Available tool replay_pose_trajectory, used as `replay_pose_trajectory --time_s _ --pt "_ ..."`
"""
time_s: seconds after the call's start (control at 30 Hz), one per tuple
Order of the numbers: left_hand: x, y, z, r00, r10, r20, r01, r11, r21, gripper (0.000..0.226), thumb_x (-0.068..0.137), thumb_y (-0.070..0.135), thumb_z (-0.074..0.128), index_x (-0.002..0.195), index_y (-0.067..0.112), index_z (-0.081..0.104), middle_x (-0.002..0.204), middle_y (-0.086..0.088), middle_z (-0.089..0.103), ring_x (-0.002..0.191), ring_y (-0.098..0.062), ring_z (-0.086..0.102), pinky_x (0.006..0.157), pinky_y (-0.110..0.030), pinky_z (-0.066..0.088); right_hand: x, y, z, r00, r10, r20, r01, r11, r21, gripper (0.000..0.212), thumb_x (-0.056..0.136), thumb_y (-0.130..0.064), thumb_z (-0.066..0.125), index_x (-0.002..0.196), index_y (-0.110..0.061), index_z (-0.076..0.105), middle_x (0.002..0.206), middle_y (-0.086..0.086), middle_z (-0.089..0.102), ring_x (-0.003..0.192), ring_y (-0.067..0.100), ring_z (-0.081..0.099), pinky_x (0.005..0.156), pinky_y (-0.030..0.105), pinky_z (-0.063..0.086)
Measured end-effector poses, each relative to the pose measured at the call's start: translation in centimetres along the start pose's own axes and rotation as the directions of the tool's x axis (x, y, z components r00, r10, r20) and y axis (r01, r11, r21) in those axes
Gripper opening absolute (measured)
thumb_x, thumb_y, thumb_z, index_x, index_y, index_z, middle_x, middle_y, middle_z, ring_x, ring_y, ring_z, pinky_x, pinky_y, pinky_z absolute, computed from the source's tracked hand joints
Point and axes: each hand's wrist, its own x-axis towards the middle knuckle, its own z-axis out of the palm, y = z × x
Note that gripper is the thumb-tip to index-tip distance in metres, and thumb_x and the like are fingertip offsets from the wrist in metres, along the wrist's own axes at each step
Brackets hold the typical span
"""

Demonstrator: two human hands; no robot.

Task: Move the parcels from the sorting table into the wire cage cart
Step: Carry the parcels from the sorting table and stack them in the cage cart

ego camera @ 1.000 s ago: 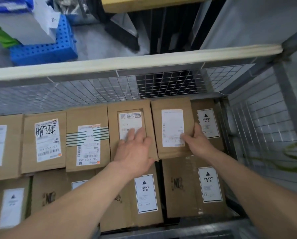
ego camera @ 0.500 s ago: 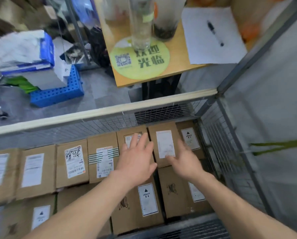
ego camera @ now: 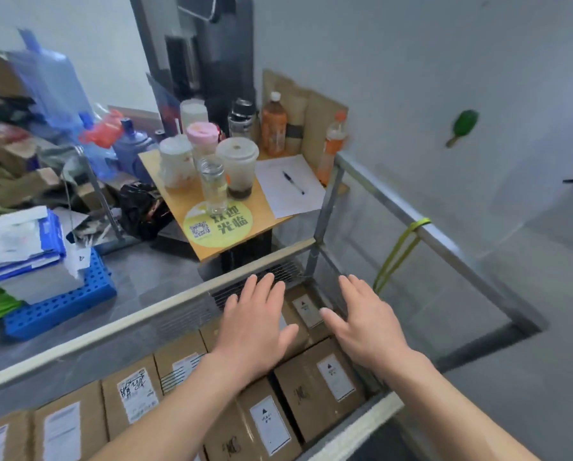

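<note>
Left hand: the left hand [ego camera: 252, 327] is held out flat, palm down, with the fingers straight and slightly spread; nothing is gripped.
Right hand: the right hand [ego camera: 365, 324] is held the same way, palm down and fingers straight and apart, with nothing in it.
Position of hands: both are placed side by side over the back row of boxes, near the far right corner of the cart [ego camera: 129, 322].
Contact: whether either hand touches the boxes beneath cannot be told.
Parcels: the parcels [ego camera: 318, 387] are brown cardboard boxes with white labels, packed side by side in two rows inside the cart. Black triangles are printed on several labels.
Cart: wire mesh sides are framed by metal bars, and a pale strip is fitted along the far top bar.
Strap: a yellow-green strap [ego camera: 398, 254] is looped over the right-hand bar and hangs down inside.
Table: a small wooden table [ego camera: 265, 224] stands just beyond the far corner. It is crowded with cups [ego camera: 237, 161] and bottles [ego camera: 273, 124] and bears a round yellow sticker [ego camera: 218, 224].
Paper: a sheet of paper [ego camera: 278, 201] lies on the table with a pen [ego camera: 293, 183] on it.
Floor, left: papers [ego camera: 15, 241] are stacked on a blue crate [ego camera: 62, 306].
Wall: a green paddle [ego camera: 463, 126] is hung at the right.
</note>
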Motion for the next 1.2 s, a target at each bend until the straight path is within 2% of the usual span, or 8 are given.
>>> replay_pose_trajectory --time_s 0.3,0.73,0.9,1.07,1.2 --pt "-5.0 7.9 -4.7 0.959 0.194 -0.208 -0.202 0.979 -0.020 0.078 0.097 0.059 0.046 0.158 0.017 0.020 0.166 0.000 0.018 0.152 -0.018 0.015 0.119 -0.038 0.025 -11.0 2.0 -7.3 0.976 0.036 -0.215 -0.043 0.999 -0.028 0.076 0.099 -0.058 0.046 0.160 -0.019 0.023 0.167 0.000 0.023 0.155 0.015 0.016 0.122 0.035 0.024" --pt "-14.9 18.0 -5.6 0.873 0.415 -0.255 -0.427 0.904 0.010 0.078 0.096 0.061 0.046 0.157 0.017 0.024 0.161 0.001 0.030 0.149 -0.016 0.025 0.116 -0.036 0.031 -28.1 6.0 -10.8 0.915 0.248 -0.320 -0.261 0.965 0.000 0.071 0.099 -0.056 0.049 0.155 -0.016 0.032 0.160 0.000 0.036 0.150 0.017 0.025 0.115 0.034 0.030" --pt "-16.3 20.8 -6.5 0.809 0.536 -0.242 -0.550 0.835 0.014 0.080 0.095 0.063 0.047 0.156 0.017 0.027 0.160 0.002 0.032 0.148 -0.016 0.026 0.116 -0.036 0.032 -33.4 6.1 -11.9 0.846 0.369 -0.385 -0.384 0.922 0.042 0.068 0.099 -0.055 0.049 0.152 -0.015 0.036 0.154 0.001 0.042 0.145 0.018 0.032 0.113 0.035 0.032" --pt "-18.1 23.0 -6.5 0.727 0.654 -0.211 -0.669 0.743 0.000 0.079 0.094 0.062 0.049 0.155 0.016 0.028 0.160 0.002 0.033 0.148 -0.016 0.027 0.115 -0.034 0.032 -38.2 6.2 -11.6 0.745 0.514 -0.425 -0.536 0.841 0.078 0.073 0.098 -0.058 0.050 0.155 -0.016 0.033 0.159 0.001 0.037 0.149 0.017 0.028 0.118 0.039 0.031" --pt "-20.0 23.6 -5.4 0.672 0.725 -0.153 -0.735 0.677 -0.019 0.078 0.094 0.062 0.049 0.155 0.017 0.029 0.159 0.004 0.033 0.147 -0.015 0.028 0.113 -0.034 0.033 -42.2 5.2 -10.0 0.656 0.616 -0.436 -0.636 0.763 0.120 0.071 0.097 -0.058 0.051 0.153 -0.016 0.037 0.156 0.002 0.041 0.147 0.019 0.031 0.116 0.040 0.032"
